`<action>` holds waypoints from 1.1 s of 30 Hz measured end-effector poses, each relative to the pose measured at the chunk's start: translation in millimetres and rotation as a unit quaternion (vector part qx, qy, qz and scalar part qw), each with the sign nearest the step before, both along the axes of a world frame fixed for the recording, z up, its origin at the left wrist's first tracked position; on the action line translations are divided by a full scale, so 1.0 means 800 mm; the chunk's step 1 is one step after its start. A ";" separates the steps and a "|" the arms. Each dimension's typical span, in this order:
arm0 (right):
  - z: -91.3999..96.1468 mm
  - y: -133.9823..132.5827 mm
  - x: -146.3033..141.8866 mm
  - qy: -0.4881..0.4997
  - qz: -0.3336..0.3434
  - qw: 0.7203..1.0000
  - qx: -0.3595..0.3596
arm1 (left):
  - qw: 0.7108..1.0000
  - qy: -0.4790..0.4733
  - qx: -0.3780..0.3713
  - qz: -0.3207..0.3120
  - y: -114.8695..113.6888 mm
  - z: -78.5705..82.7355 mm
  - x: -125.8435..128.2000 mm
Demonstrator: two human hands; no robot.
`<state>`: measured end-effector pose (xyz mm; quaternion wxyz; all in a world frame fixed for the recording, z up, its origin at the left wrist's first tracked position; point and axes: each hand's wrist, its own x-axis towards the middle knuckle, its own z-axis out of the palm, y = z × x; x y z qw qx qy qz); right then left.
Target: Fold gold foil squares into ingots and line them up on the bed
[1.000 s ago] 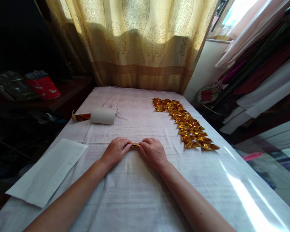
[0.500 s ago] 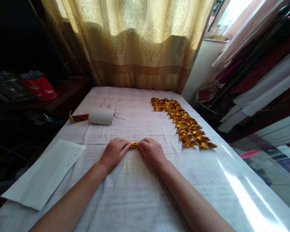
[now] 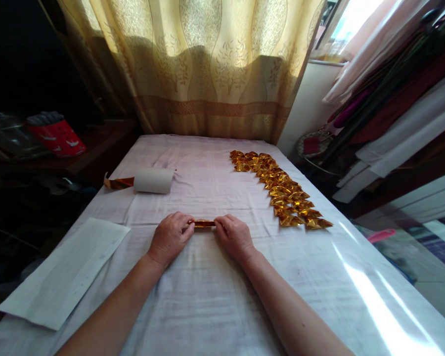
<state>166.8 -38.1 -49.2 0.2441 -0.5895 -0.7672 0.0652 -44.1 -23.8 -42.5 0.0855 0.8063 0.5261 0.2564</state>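
Left hand [image 3: 171, 236] and right hand [image 3: 235, 236] are pinching opposite ends of a gold strip [image 3: 204, 224]; folded pieces [image 3: 282, 192] are lying farther off, rightward.

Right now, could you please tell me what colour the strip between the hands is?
The strip is shiny coppery gold, seen best in the head view.
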 end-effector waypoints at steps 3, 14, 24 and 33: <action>-0.003 0.001 0.000 0.017 -0.008 1.000 0.001 | 0.999 -0.002 -0.019 0.027 -0.001 0.002 0.002; -0.020 0.008 -0.003 0.164 -0.035 0.986 0.007 | 0.994 -0.021 -0.061 0.091 -0.005 0.007 0.010; -0.018 0.007 -0.002 0.187 -0.034 0.982 -0.002 | 0.997 0.014 -0.046 0.059 -0.004 0.003 0.008; -0.014 0.004 0.001 0.113 -0.047 0.992 -0.018 | 0.997 0.008 -0.033 0.063 -0.002 -0.003 0.006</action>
